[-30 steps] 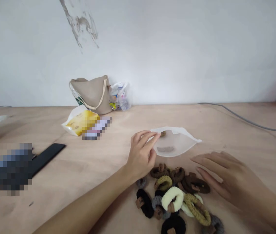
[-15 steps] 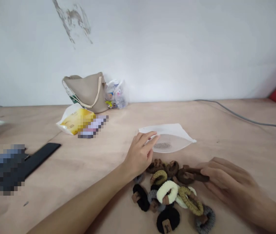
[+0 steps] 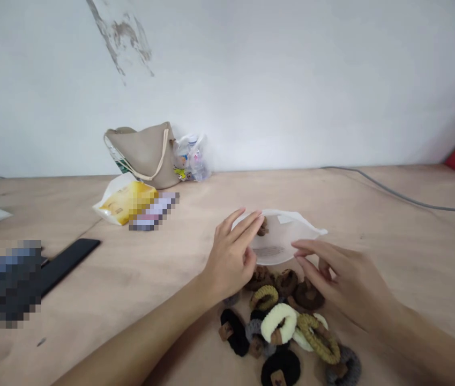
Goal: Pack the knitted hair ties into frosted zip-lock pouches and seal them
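A white frosted plastic bag (image 3: 283, 236) lies on the table with its mouth gaping toward me. My left hand (image 3: 233, 252) rests at the bag's left side, fingers stretched over its edge. Just beyond those fingertips, a brown hair tie (image 3: 263, 227) shows inside the bag. At the right of the mouth is my right hand (image 3: 343, 273), its fingers apart and nothing visible in them. Below the bag lies a heap of fluffy hair ties, among them a cream hair tie (image 3: 267, 324), a mustard hair tie (image 3: 319, 338), a black hair tie (image 3: 291, 364) and a dark brown hair tie (image 3: 307, 295).
At the back left, a beige handbag (image 3: 142, 153) stands beside a clear plastic bag of items (image 3: 193, 158). In front are a yellow packet (image 3: 131, 201) and a blurred-out phone-like object (image 3: 155, 212). A grey cable (image 3: 396, 191) crosses the right. A black flat object (image 3: 70, 262) lies left.
My right hand has moved up and left from the heap to the bag's mouth, and the brown hair tie it held has left it. One now shows inside the bag, which gapes wider.
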`<state>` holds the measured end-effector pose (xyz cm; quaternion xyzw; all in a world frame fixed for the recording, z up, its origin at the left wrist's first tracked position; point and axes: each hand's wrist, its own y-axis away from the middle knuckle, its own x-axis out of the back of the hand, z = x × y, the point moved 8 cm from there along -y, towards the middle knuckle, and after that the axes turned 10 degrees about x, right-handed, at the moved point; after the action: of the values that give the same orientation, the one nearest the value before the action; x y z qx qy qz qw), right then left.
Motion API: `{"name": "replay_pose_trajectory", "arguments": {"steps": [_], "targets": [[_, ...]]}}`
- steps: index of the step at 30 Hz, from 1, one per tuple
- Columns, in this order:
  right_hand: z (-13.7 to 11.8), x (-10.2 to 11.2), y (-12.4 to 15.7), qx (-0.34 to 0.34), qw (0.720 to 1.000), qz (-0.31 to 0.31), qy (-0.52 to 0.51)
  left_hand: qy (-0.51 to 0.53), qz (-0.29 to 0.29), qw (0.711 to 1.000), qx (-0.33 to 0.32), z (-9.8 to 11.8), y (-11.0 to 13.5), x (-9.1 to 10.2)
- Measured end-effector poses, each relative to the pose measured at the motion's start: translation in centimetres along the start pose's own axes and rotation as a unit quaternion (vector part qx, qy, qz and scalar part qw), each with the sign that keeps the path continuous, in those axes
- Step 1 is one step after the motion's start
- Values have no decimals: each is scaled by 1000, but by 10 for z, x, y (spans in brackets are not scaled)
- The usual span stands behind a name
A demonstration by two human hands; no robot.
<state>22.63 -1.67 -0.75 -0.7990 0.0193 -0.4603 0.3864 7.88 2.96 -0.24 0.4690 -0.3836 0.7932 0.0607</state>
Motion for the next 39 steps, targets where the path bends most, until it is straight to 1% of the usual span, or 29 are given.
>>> {"name": "replay_pose_trajectory", "arguments": {"steps": [2, 4, 6, 8, 9, 11, 14, 16, 17, 18, 20, 22, 24, 26, 28, 31, 33, 35, 37, 39], "targets": [[-5, 3, 13, 47, 996, -43, -57, 4, 0, 1000, 5, -3, 0, 0], [-9, 4, 27, 92, 987, -94, -97, 10, 1, 1000, 11, -5, -1, 0], [-7, 1, 38, 113, 980, -139, -87, 14, 1, 1000, 15, -6, -1, 0], [2, -3, 46, 108, 980, -161, -44, 14, -1, 1000, 16, -6, -1, -1], [6, -3, 49, 105, 981, -161, -25, 13, -2, 1000, 17, -6, -1, -1], [11, 1, 50, 113, 984, -135, -1, 14, -2, 1000, 17, -5, 0, 0], [1, 19, 41, 173, 982, -46, 56, 21, 1, 1000, 15, -5, 0, 2], [-15, 30, 29, 239, 964, 19, 117, 25, -2, 1000, 16, -5, 0, 2], [-23, 32, 22, 264, 952, 43, 148, 27, -5, 999, 17, -5, 0, 2], [-29, 31, 13, 273, 944, 56, 176, 28, -8, 999, 19, -5, 0, 2], [-33, 25, -4, 253, 943, 59, 208, 30, -12, 999, 22, -5, 0, 2], [-32, 15, -14, 222, 958, 29, 177, 33, -13, 999, 23, -5, 1, 2], [-32, 1, -12, 222, 971, -36, 80, 35, -14, 999, 27, -5, 1, 2], [-35, -13, -4, 234, 967, -102, 1, 36, -17, 999, 32, -5, 1, 2], [-36, -19, 6, 255, 958, -130, -4, 36, -19, 999, 36, -5, 0, 2], [-35, -17, 13, 283, 953, -108, 27, 35, -19, 998, 39, -6, 0, 2], [-35, -9, 14, 290, 954, -71, 26, 33, -19, 998, 41, -7, 0, 3], [-35, 2, 11, 289, 957, -22, 26, 33, -19, 998, 42, -7, 0, 4], [-35, 9, 3, 269, 961, 15, 65, 35, -18, 998, 41, -7, 0, 5], [-37, 8, -8, 236, 964, 10, 122, 36, -15, 998, 43, -8, -2, 5]]}}
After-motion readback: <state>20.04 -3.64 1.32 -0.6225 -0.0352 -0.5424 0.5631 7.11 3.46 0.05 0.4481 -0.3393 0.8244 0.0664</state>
